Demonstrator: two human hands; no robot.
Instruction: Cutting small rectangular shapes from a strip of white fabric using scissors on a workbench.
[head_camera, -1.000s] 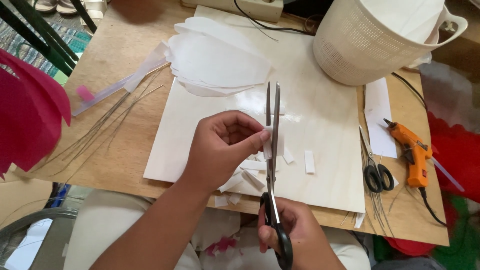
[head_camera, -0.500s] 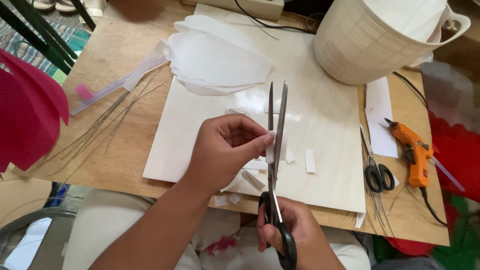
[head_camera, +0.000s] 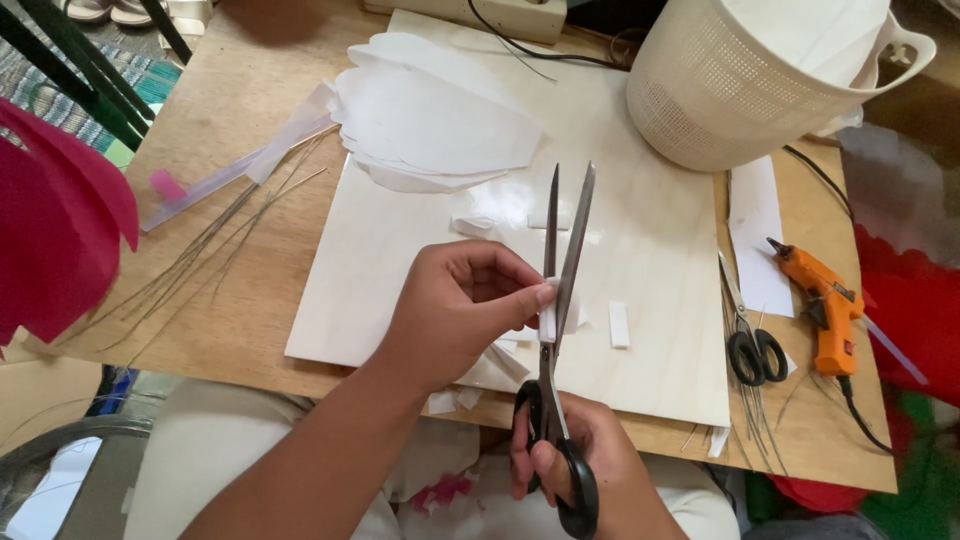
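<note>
My left hand (head_camera: 455, 310) pinches a small white paper strip (head_camera: 548, 318) between thumb and fingers, holding it up over the pale board (head_camera: 650, 240). My right hand (head_camera: 585, 455) grips the black handles of a pair of long scissors (head_camera: 560, 300). The blades point away from me and stand slightly apart, with the strip between them. A cut white strip (head_camera: 619, 324) lies on the board just to the right. White scraps (head_camera: 495, 365) lie under my left hand.
A stack of white petal-shaped paper (head_camera: 430, 115) lies at the board's far end. A white perforated basket (head_camera: 760, 70) stands at the back right. Small black scissors (head_camera: 750, 345), an orange glue gun (head_camera: 825, 305), thin wires (head_camera: 200, 250) and pink paper (head_camera: 55, 230) surround the board.
The scissor blades have opened a little wider around the strip. My hands have stayed in nearly the same place.
</note>
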